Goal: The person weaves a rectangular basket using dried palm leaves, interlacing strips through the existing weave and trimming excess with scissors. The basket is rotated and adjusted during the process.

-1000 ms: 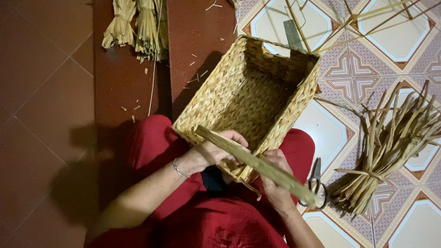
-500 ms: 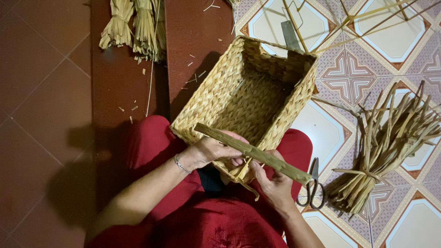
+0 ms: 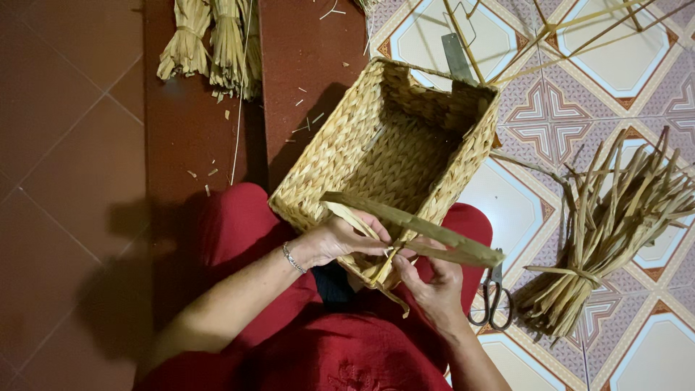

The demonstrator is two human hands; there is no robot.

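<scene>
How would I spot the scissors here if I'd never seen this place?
Find the big woven basket on the person's lap. Look right of the right hand, on the patterned tile floor. The scissors lie beside the tied straw bundle: dark metal with looped handles, unlike the pale straw.

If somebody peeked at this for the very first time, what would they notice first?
The big woven basket in the middle, resting on the person's lap in red cloth. At its near rim, the left hand and right hand work long flat straw strips. On the patterned tiles to the right lie a tied bundle of dried stalks and black scissors.
</scene>
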